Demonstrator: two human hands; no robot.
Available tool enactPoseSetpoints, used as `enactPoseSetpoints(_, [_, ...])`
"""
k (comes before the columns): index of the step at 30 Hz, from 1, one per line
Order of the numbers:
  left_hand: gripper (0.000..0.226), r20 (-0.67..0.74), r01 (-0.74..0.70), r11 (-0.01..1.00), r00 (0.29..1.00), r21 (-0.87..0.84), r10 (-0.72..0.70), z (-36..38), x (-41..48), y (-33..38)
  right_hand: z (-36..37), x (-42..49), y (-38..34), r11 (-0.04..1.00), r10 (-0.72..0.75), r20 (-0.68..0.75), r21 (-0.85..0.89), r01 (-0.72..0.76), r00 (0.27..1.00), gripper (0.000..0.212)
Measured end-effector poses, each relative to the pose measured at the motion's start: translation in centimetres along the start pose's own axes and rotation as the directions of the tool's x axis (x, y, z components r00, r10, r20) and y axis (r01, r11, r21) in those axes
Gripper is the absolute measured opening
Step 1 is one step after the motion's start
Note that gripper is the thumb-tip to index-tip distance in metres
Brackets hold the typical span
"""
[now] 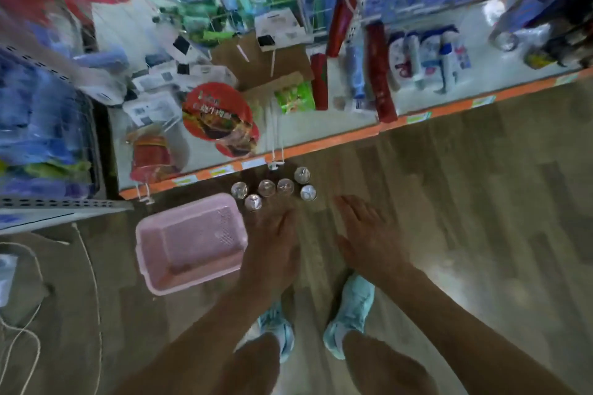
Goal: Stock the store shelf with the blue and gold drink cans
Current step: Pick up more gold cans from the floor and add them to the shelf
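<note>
Six drink cans (285, 186) are seen from directly above as small round silvery lids, grouped in a loose cluster on the wooden floor (449, 202). They are placed just in front of the orange front edge of the lowest shelf (321, 141) and just beside the far corner of a pink basket (141, 244).

Only the tops are shown. The sides are hidden by the viewing angle, so their colours and print cannot be made out, and the whole scene is smeared by motion blur. The goods on the shelf are hard to identify.

Each can is stood upright, its long axis vertical and its lid turned up towards the camera.

The left hand (272, 250) is held flat with its fingers straight, the tips close to the nearest can; contact cannot be judged. The right hand (369, 237) is likewise spread and holds nothing, near the cans.
</note>
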State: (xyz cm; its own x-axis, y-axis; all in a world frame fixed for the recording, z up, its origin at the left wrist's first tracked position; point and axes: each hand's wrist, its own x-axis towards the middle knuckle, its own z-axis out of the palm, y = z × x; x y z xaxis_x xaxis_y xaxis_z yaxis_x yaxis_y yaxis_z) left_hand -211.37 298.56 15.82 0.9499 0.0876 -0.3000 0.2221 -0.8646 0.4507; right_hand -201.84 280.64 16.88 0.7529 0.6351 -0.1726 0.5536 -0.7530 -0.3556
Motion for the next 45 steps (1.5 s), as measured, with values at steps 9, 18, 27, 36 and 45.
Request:
enactPoseSetpoints(9, [0.062,0.037,0.026,0.995,0.999,0.101,-0.03,20.8,10.4,-10.8,22.6,5.4,12.0,1.0,-0.012,0.131,-0.012,0.014,0.991,0.063])
enactPoseSetpoints(18, [0.077,-0.095,-0.097,0.973,0.988,0.209,0.119,28.9,21.6,-18.7,36.1,12.6,15.2,0.992,-0.067,0.099,-0.1,0.077,0.993,0.09])
enactPoseSetpoints(27, [0.092,-0.031,-0.211,0.934,0.973,0.289,0.229,29.9,25.3,-20.6,39.2,15.5,15.6,0.997,-0.027,0.072,0.068,0.022,0.997,0.076])
enactPoseSetpoints(36, [0.079,0.026,-0.13,0.991,0.991,0.026,0.13,29.7,27.8,-20.7,37.4,15.3,16.5,0.953,0.124,0.126,0.26,-0.153,0.984,0.066])
enactPoseSetpoints(45, [0.066,-0.074,-0.242,0.925,0.97,-0.292,0.231,26.3,25.8,-17.2,28.6,15.5,19.6,0.869,0.101,0.114,0.474,-0.144,0.988,0.07])
